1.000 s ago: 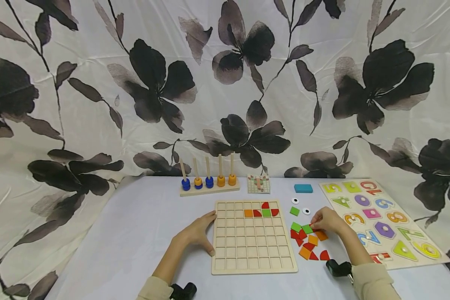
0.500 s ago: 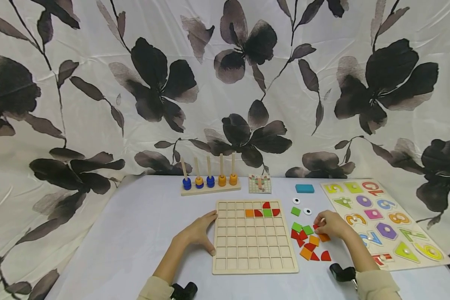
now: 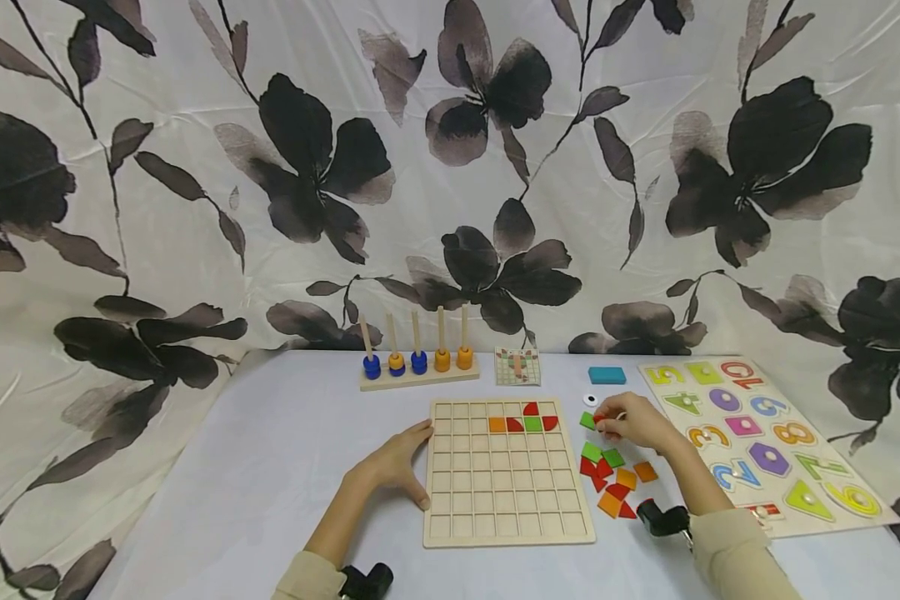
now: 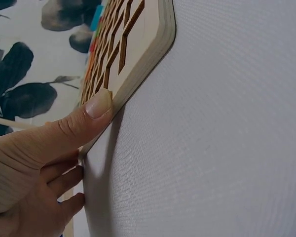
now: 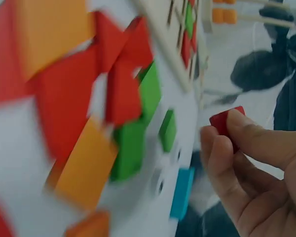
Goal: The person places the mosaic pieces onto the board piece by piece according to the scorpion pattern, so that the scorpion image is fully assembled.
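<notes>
The right hand (image 3: 633, 419) had moved from the loose pieces (image 3: 626, 478) toward the far edge of the desk (image 3: 270, 467), pinching a red piece (image 5: 220, 122) right of the grid board (image 3: 510, 542), not yet placed; the left hand (image 3: 392, 462), spread wide, touched the grid board's left edge.

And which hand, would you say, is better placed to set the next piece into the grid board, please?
Probably the right hand: it pinches a red piece to the right of the grid board, while the left hand touches the board's left edge and shows no piece.
</notes>
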The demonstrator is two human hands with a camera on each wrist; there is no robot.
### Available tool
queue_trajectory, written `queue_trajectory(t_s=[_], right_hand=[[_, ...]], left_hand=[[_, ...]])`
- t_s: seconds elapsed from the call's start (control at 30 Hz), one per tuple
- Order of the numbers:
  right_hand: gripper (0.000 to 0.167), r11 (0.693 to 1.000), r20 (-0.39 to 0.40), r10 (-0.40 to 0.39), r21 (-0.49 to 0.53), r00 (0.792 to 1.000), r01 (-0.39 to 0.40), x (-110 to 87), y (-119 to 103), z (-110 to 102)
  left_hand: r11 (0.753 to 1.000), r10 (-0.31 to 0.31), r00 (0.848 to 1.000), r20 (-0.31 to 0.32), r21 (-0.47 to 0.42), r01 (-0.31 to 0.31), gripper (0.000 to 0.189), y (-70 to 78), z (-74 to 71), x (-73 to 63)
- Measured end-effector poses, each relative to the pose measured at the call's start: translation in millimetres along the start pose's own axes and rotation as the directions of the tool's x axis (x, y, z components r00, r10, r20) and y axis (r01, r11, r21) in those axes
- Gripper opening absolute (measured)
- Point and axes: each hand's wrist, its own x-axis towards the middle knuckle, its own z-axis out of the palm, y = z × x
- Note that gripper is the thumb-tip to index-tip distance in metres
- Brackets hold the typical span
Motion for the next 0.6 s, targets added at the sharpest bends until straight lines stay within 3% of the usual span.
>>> queue_trajectory(t_s=[0.13, 0.27, 0.6], right_hand=[[0.02, 0.992, 0.012, -0.119, 0.033, 0.993, 0.118, 29.0, -18.6, 13.3], [0.023, 0.983, 0.042, -0.182, 0.028, 0.982, 0.181, 55.8, -40.6, 33.1], [0.008, 0.977, 0.072, -0.215, 0.022, 0.974, 0.214, 100.8, -81.2, 83.7]], left_hand=[[1.0, -0.01, 1.0, 0.004, -0.007, 0.01, 0.111, -0.4, -0.3, 0.6], [1.0, -0.008, 1.0, 0.004, -0.009, 0.008, 0.111, -0.8, -0.6, 0.8], [1.0, -0.003, 1.0, 0.006, 0.004, 0.003, 0.111, 0.2, -0.4, -0.2]])
